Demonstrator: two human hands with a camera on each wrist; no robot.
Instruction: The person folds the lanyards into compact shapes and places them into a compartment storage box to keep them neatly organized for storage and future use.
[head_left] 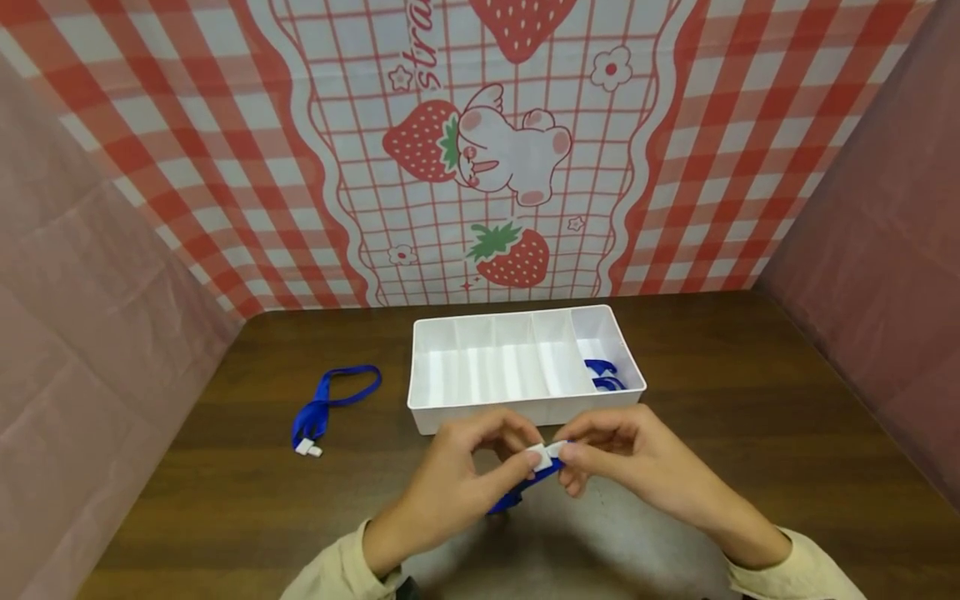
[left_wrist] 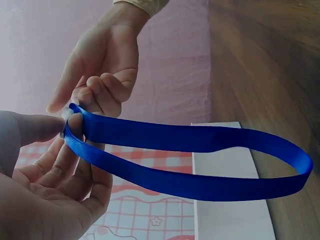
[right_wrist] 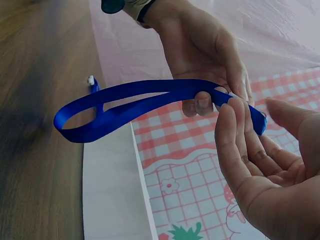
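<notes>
In the head view my left hand [head_left: 465,471] pinches a white plastic clip [head_left: 538,457] between thumb and forefinger. My right hand [head_left: 645,454] meets it from the other side, thumb and fingertips at a second white piece [head_left: 557,448] right beside the clip. Both pieces sit at the end of a blue lanyard [head_left: 510,500]. Its flat ribbon [left_wrist: 210,187] hangs as a long loop below the hands. Fingers partly cover the white parts in both wrist views, so whether they are joined cannot be told.
A white divided box [head_left: 480,414] stands just beyond my hands; blue straps [head_left: 606,382] lie in its rightmost compartment. Another blue lanyard [head_left: 318,408] with a white clip [head_left: 307,447] lies on the dark wooden table [head_left: 225,500] to the left. A strawberry-print cloth [head_left: 517,150] hangs behind.
</notes>
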